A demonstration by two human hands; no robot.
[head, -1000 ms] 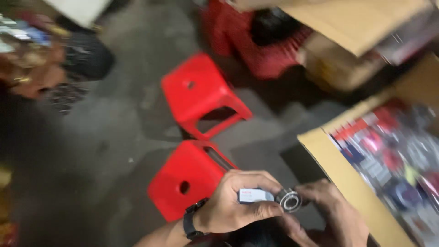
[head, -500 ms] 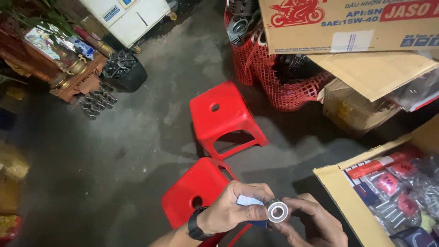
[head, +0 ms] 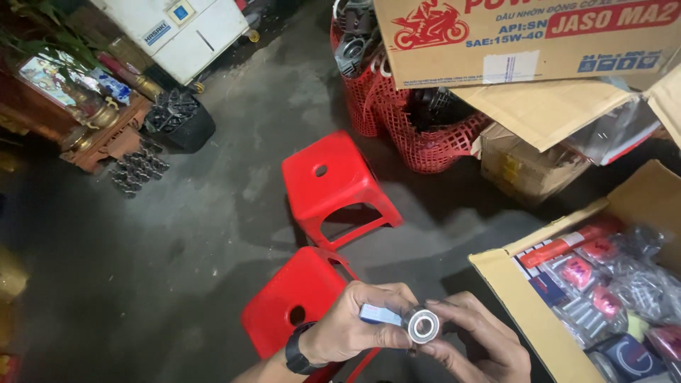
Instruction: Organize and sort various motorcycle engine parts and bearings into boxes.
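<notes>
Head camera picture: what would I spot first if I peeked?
Two bright red plastic stools stand on the dark floor in the middle. Low down, the left hand and right hand hold a round metal bearing and its small box. An open cardboard box of packets sits right.

Bare forearms; black wristwatch (head: 298, 352) on left wrist.

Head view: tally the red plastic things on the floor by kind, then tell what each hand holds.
Red plastic stools: 2
Red plastic mesh baskets: 2
Total: 4
Left hand: pinches a small white-and-blue box.
Right hand: touches a round metal bearing at the box's end.
</notes>
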